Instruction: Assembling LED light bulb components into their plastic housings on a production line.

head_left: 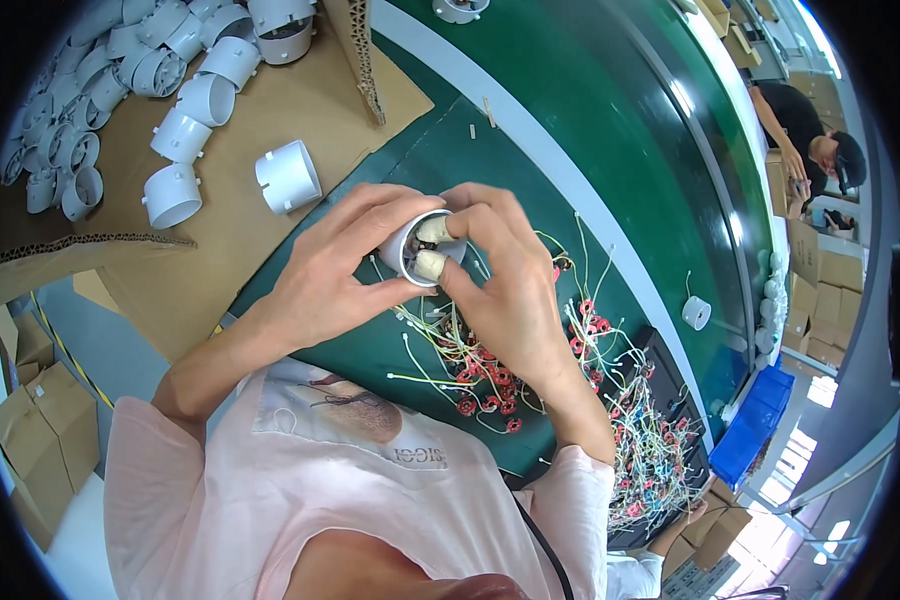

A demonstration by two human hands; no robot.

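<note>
White cup-shaped part [394,250] is held up over the green tabletop [335,335], open end facing up; dark bits inside, too shadowed to ID. L hand [330,265] grips its outer wall, thumb on the near side. R hand [500,270] has thumb + index, both in yellowish fingertip covers [430,266], reaching inside; can't tell if those fingers pinch anything. Step in hand is prob. fitting or adjusting something inside; next move seems to call for a steady L grip w/ careful fingertip work. Near R forearm: wired red rings [500,383], then a tangled wire heap [655,450]. Upper L: loose white cylinder [288,177] on cardboard [235,180], many more piled beyond. Far R: co-worker [800,125], bent over.
</note>
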